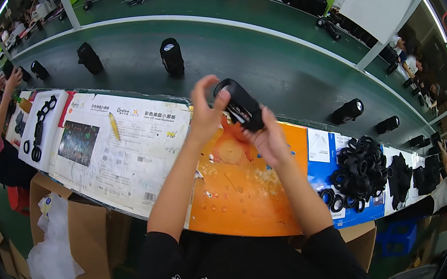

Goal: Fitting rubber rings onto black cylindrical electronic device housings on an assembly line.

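Over the orange board [242,209] I hold a black cylindrical portable speaker [241,104], tilted with its upper end to the left. My left hand [206,108] is at that upper end, its thumb against the side and its fingers curled past the top. Gripping the lower end is my right hand [270,141], with the fingers partly hidden behind the speaker. Another such speaker [172,59] stands upright on the dark green conveyor belt [131,51] just beyond my hands.
More speakers [347,111] lie on the belt. To the right is a heap of black rings [356,168] on a blue board. A yellow pen [114,126] lies on the white printed board at left. An open carton [89,243] stands below. Co-workers sit on both sides.
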The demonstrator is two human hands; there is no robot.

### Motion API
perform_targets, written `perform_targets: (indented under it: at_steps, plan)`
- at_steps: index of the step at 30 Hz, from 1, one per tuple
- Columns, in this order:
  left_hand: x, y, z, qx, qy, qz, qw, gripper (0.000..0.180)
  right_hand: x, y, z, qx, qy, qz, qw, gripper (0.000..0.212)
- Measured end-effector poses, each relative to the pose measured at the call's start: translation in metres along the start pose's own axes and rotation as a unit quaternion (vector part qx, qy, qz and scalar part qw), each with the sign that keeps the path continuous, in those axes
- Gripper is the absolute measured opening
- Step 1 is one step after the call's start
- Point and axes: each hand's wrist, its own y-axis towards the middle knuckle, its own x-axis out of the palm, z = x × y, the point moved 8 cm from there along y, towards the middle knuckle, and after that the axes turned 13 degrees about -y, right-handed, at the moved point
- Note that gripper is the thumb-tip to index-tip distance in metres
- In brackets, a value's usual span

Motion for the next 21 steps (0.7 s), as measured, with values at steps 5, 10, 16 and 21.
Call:
perform_targets:
  at_steps: [5, 10, 16, 21]
  plan:
    - [-0.080, 0.078, -0.012, 0.025, 0.233, 0.140, 0.962, 0.091, -0.026, 0.040, -0.116, -0.226, -0.604, 0.221, 0.732, 0.055]
    - [-0.123, 0.130, -0.065, -0.080, 0.258, 0.160, 0.949, 0.109, -0.017, 0.064, -0.125, -0.193, -0.707, 0.230, 0.640, 0.060]
    - [-0.120, 0.138, -0.070, -0.064, 0.296, 0.095, 0.948, 0.100, -0.033, 0.058, -0.120, -0.209, -0.746, 0.232, 0.588, 0.060]
    - [-0.082, 0.091, -0.025, -0.106, 0.152, 0.116, 0.976, 0.085, 0.011, -0.007, -0.111, -0.372, -0.709, 0.149, 0.580, 0.066]
